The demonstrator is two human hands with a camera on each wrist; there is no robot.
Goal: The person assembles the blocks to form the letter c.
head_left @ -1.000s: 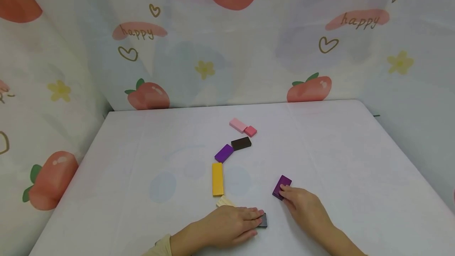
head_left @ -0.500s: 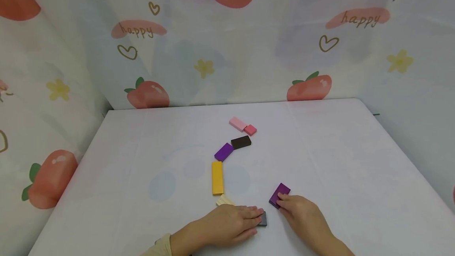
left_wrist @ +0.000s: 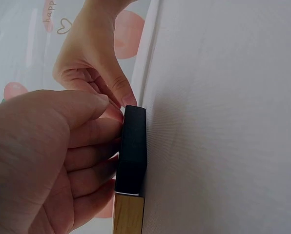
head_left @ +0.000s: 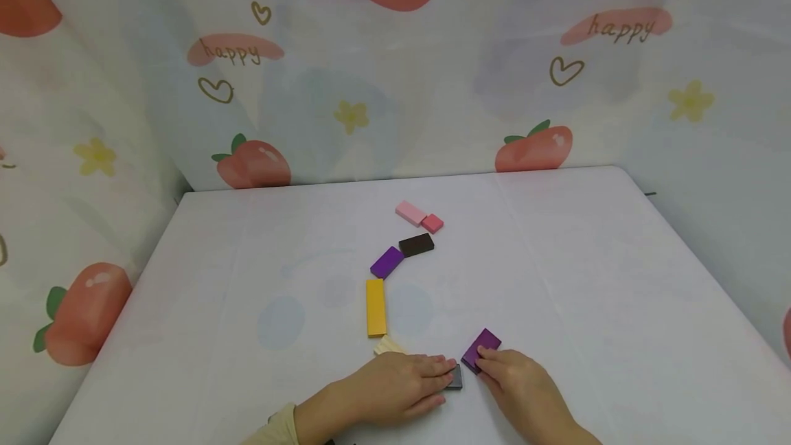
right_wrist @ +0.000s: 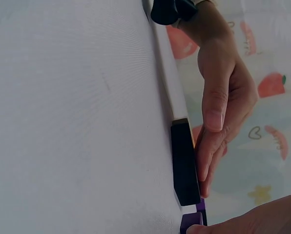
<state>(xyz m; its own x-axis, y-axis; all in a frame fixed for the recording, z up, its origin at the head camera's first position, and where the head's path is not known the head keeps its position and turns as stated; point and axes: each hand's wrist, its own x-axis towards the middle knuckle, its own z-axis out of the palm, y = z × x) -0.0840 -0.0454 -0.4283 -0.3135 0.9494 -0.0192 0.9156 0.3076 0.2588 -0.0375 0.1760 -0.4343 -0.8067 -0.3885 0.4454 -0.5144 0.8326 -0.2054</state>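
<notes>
My left hand (head_left: 398, 386) lies with its fingers extended over a dark grey block (head_left: 456, 378), whose right end shows past the fingertips. In the left wrist view the fingers rest along the side of this dark block (left_wrist: 132, 146), and a wood-coloured block (left_wrist: 128, 214) sits against its end. My right hand (head_left: 522, 383) pinches a dark purple block (head_left: 487, 342) between thumb and fingers, just up and right of the grey one. A narrow gap parts the two blocks in the right wrist view, where the purple block (right_wrist: 190, 220) is partly cut off.
A curved row leads away from my left hand: a cream block (head_left: 386, 345), a yellow block (head_left: 375, 309), a violet block (head_left: 386, 263), a black block (head_left: 417, 245), a small red-pink block (head_left: 433, 224) and a light pink block (head_left: 410, 213). A printed cloth hangs behind the white table (head_left: 593, 259).
My right hand has slid the dark purple block down and left, closer to the grey block. The left hand has stayed in place, and the head view has shifted slightly.
</notes>
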